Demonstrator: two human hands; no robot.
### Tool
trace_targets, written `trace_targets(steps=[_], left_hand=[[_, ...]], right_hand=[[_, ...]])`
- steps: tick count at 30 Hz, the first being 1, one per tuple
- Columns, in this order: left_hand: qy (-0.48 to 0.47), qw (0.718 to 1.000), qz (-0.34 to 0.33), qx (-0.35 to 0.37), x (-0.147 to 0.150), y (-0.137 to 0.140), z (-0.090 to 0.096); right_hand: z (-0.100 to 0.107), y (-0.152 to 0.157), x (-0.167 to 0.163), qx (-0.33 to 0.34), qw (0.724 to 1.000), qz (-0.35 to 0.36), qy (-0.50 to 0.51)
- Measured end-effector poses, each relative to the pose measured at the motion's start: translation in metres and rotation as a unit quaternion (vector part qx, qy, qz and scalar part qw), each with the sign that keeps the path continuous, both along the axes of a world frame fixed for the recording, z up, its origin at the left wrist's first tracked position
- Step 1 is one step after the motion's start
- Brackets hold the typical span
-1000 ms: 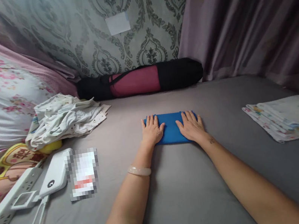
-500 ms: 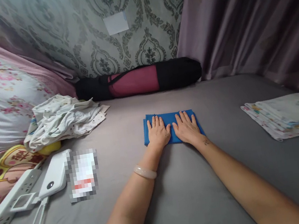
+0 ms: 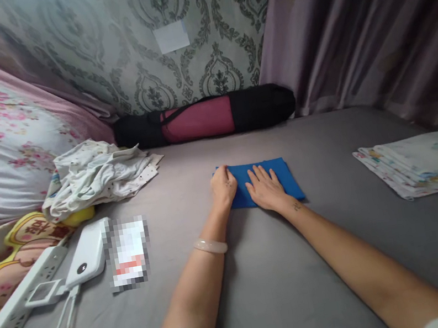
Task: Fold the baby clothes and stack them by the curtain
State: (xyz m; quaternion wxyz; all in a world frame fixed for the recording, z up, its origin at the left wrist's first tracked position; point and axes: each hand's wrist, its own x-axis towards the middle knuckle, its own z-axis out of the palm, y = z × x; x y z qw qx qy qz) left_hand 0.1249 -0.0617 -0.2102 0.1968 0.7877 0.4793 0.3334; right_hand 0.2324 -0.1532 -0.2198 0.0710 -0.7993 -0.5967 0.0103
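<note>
A folded blue cloth (image 3: 283,175) lies flat on the grey sheet in front of me. My left hand (image 3: 224,186) has its fingers closed on the cloth's left edge, thumb on top; the fingertips are hidden underneath. On the middle of the cloth my right hand (image 3: 265,187) rests palm down, fingers spread and pressing nothing else. A pale bangle (image 3: 211,246) circles my left forearm.
At the back lies a black and maroon rolled bag (image 3: 197,120). Crumpled white clothes (image 3: 98,173), a power bank (image 3: 89,253) and a power strip (image 3: 19,303) are on the left. A stack of folded cloths (image 3: 424,163) sits on the right.
My left hand has gone from lying flat on the cloth to gripping its left edge. My right hand has slid slightly left and stays flat. The view has shifted a little.
</note>
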Motion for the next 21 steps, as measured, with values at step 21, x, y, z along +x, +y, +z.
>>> trace_targets(steps=[21], left_hand=[[-0.467,0.842,0.106,-0.249,-0.041,0.046,-0.004]], right_hand=[[0.005,0.036,-0.03,-0.027,0.998,-0.044,0.037]])
